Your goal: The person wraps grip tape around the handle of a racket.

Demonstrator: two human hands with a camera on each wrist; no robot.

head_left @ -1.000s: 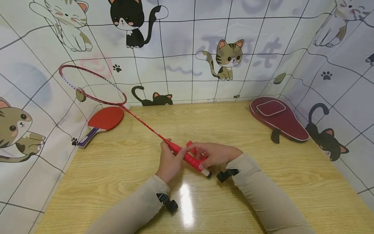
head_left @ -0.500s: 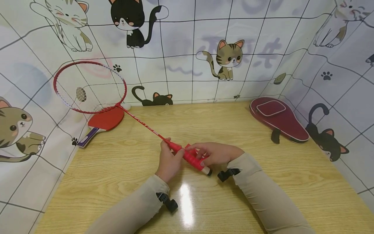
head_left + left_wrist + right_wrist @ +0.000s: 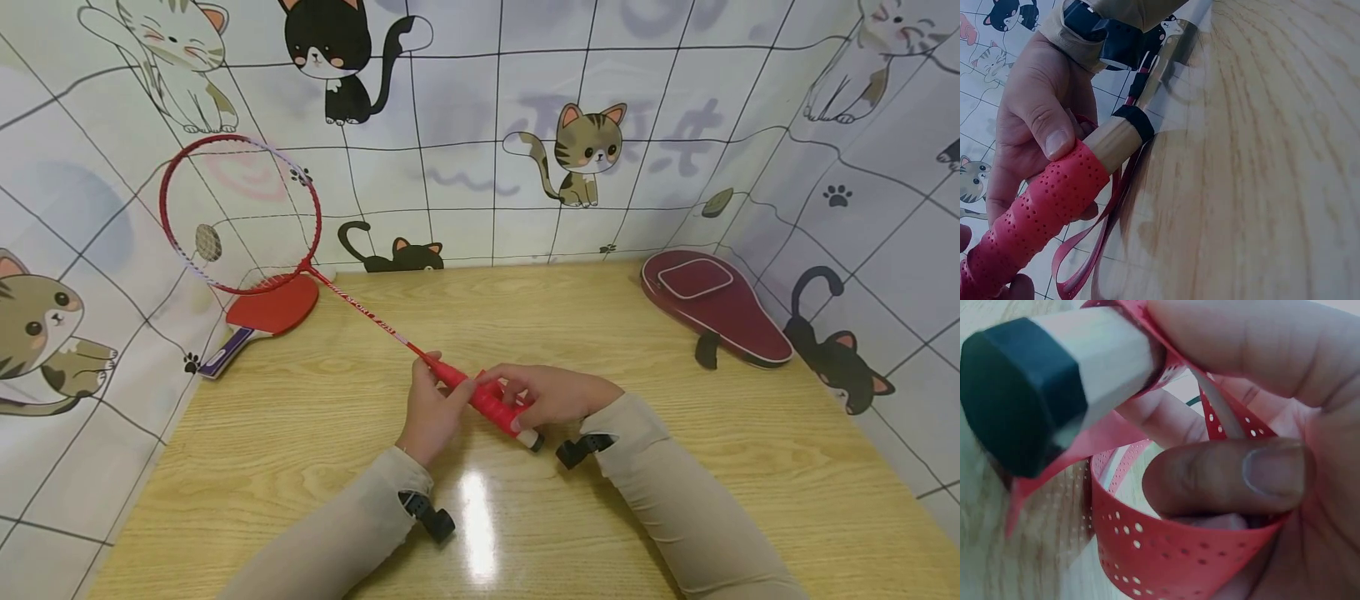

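Observation:
A red badminton racket (image 3: pixel 367 315) slants across the middle of the head view. My left hand (image 3: pixel 435 412) holds it at the upper end of the handle. Perforated red grip tape (image 3: pixel 1041 212) covers most of the handle in overlapping turns. Below the tape shows bare wood (image 3: pixel 1113 145), then a black end cap (image 3: pixel 1022 394). My right hand (image 3: pixel 558 396) presses its thumb (image 3: pixel 1057 142) on the lowest turn of tape. Its curled fingers keep hold of the loose tape, which hangs in a wide loop (image 3: pixel 1160 550) in the right wrist view.
A red table tennis bat (image 3: pixel 273 307) lies at the back left, partly behind the racket head (image 3: pixel 167 221). At the back right is a dark red bat case (image 3: pixel 712 304). Cat-print sheeting (image 3: pixel 465 167) stands around the wooden table (image 3: pixel 315 417).
The racket has turned about its shaft, its head going from a narrow oval to a nearly round, more upright face. Both hands have stayed almost in place.

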